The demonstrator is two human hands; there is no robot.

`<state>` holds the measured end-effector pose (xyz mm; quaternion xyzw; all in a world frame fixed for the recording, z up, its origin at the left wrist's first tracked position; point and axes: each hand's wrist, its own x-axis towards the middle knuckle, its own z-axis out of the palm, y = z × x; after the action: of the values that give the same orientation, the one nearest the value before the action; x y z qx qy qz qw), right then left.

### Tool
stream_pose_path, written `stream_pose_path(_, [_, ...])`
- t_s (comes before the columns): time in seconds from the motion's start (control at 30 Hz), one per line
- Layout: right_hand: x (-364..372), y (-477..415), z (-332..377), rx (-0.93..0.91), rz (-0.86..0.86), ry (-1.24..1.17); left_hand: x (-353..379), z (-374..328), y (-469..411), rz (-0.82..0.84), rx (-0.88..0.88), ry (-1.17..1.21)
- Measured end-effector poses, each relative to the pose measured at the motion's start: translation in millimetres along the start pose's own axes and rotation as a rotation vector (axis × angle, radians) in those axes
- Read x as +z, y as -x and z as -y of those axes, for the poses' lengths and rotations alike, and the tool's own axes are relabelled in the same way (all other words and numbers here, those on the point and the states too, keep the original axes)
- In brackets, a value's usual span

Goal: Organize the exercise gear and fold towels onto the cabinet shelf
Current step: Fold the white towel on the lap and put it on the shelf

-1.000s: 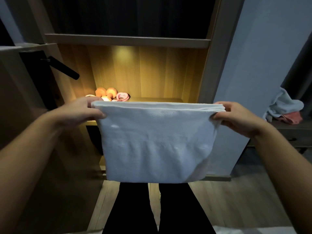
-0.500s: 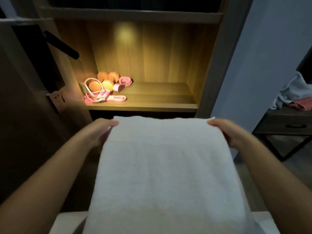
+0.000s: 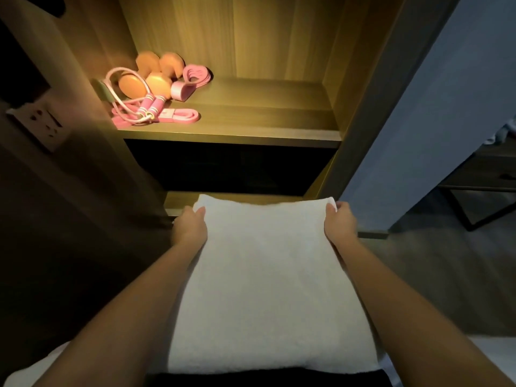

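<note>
Towel (image 3: pixel 268 289) flat, long axis probably toward cabinet (image 3: pixel 231 134).

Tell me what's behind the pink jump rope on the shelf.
Orange rounded dumbbells and a pink heart-shaped band coil sit behind the pink jump rope; its cord covers part of one dumbbell.

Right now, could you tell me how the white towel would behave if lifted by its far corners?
Probably floppy: the white towel drapes softly between the left hand and right hand pinching its corners. Likely light, as fingertip pinches suffice. Its nappy surface seems unlikely to slip.
</note>
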<state>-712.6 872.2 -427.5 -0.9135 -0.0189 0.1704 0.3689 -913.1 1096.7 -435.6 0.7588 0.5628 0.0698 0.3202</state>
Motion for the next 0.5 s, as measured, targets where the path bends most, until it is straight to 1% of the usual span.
stream_pose_path(0.03, [1.8, 1.1, 2.9, -0.039, -0.006, -0.008, 3.0, 3.3, -0.3, -0.031, 0.006, 0.038])
stream_pose_path(0.07, [5.3, -1.7, 0.1, -0.071, -0.002, -0.005, 5.2, 7.1, -0.8, -0.028, 0.011, 0.064])
stream_pose_path(0.13, [8.3, -5.0, 0.9, 0.031, 0.055, 0.009, 6.1, 12.6, -5.6, 0.076, -0.067, 0.075])
stream_pose_path(0.23, [11.6, 3.9, -11.3, 0.219, 0.197, 0.1, 8.0, 24.7, -3.0, 0.256, -0.197, -0.068])
stream_pose_path(0.27, [13.0, 6.8, -17.2, 0.228, 0.221, 0.122, 9.5, 28.9, -0.1, 0.275, -0.206, -0.104])
stream_pose_path(0.3, [13.3, 9.8, -20.5, 0.211, 0.212, 0.133, 12.3, 33.1, 3.2, 0.253, -0.19, -0.114])
stream_pose_path(0.4, [13.5, 7.9, -25.2, 0.156, 0.107, 0.098, 16.7, 41.4, 8.7, 0.137, -0.144, -0.06])
stream_pose_path(0.43, [11.8, 7.3, -22.3, 0.159, 0.1, 0.078, 14.5, 40.8, 9.4, 0.125, -0.131, -0.028])
stream_pose_path(0.5, [7.5, 8.1, -18.4, 0.194, 0.148, 0.055, 8.8, 38.3, 9.0, 0.158, -0.124, 0.02])
